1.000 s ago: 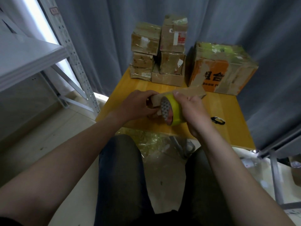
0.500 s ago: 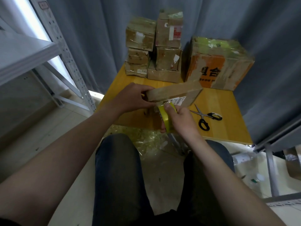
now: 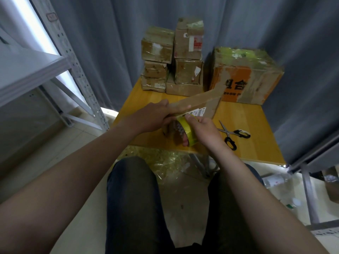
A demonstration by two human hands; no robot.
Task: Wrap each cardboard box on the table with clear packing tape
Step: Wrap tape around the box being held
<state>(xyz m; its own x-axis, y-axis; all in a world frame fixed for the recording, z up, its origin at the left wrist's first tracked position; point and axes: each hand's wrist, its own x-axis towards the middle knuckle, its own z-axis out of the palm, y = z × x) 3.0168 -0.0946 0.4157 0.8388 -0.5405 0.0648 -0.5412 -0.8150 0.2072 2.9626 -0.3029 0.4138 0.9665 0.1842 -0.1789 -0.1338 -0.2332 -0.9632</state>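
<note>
While the left hand point(image 3: 156, 116) is gripping the near end of the flat cardboard box point(image 3: 201, 102), fingers curled over its top edge, the right hand point(image 3: 204, 129) is holding the tape roll point(image 3: 189, 130) right at the box's near face, just under the white label. The right thumb is pressing on the roll's outer band and the fingers are hooking through the core, with one tip showing below it. The box is hanging tilted above the front part of the table point(image 3: 253, 149), with its far end rising toward the large box point(image 3: 244, 77) with the orange print. A stack of small boxes point(image 3: 174, 57) is sitting at the back, looking already taped.

My read: the wrap on this box is partway through, with the roll going around it.

Risks:
- One hand is carrying the box in mid-air, so any pull on the tape is likely twisting it, and the strip would be landing crooked or wrinkled.
- The grip is only at one end, so a hard tug may be slipping the box out.
- Slack tape could be folding onto itself; can't tell how much is out, since the clear film is not readable.
- The scissors point(image 3: 233, 135) are lying just beside the right wrist, so a wide swing could be knocking them off.
- The box's far corner is sitting near the large box and may be bumping it when turning.
</note>
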